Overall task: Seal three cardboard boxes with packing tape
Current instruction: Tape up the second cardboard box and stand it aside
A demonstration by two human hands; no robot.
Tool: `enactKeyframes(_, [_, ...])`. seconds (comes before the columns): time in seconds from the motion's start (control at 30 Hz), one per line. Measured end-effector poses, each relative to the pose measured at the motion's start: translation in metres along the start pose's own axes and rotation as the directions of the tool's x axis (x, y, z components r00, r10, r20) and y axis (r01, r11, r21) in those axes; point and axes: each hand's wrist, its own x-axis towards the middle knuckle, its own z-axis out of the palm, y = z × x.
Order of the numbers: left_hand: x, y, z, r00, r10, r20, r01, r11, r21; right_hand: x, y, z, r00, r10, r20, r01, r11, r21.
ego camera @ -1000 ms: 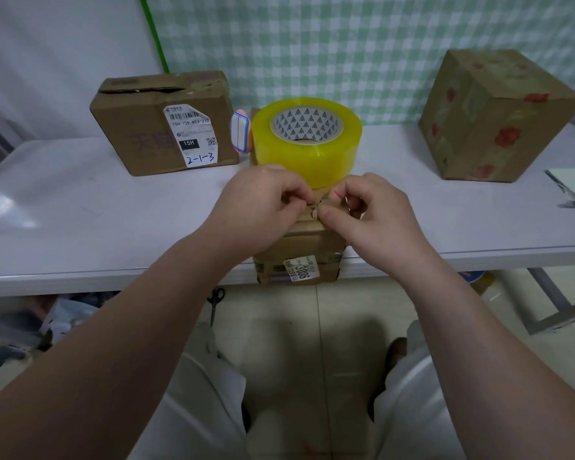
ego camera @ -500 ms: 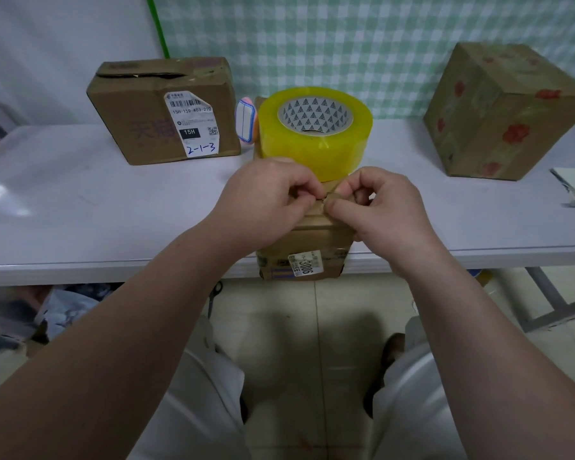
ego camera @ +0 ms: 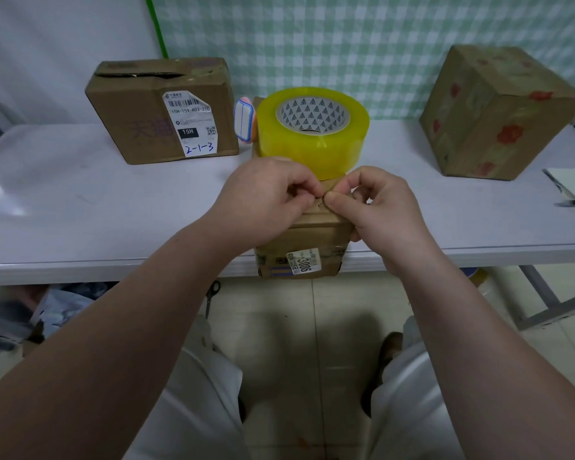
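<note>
Three boxes sit on the table (ego camera: 80, 210): a label box (ego camera: 140, 121) at the back left, a flower box (ego camera: 498, 117) at the back right, and a small box (ego camera: 299, 240) at the middle of the front edge with the yellow tape roll (ego camera: 312, 137) on top. My left hand (ego camera: 266, 200) and right hand (ego camera: 382, 210) curl tight, fingertips touching, both pinching the small box's brown top just in front of the roll.
</note>
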Motion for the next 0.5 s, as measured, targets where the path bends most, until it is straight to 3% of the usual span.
enactKeyframes(0.33, [-0.003,-0.002,0.003,0.999,0.042,-0.033,-0.042,0.999,0.007,-0.001,0.007,0.005,0.999,0.025,-0.042,-0.022,0.997,0.070])
enactKeyframes(0.5, [-0.010,-0.003,0.009,0.993,0.088,-0.083,-0.089,0.996,-0.013,-0.006,0.009,0.002,0.994,0.101,0.041,-0.106,0.981,0.163])
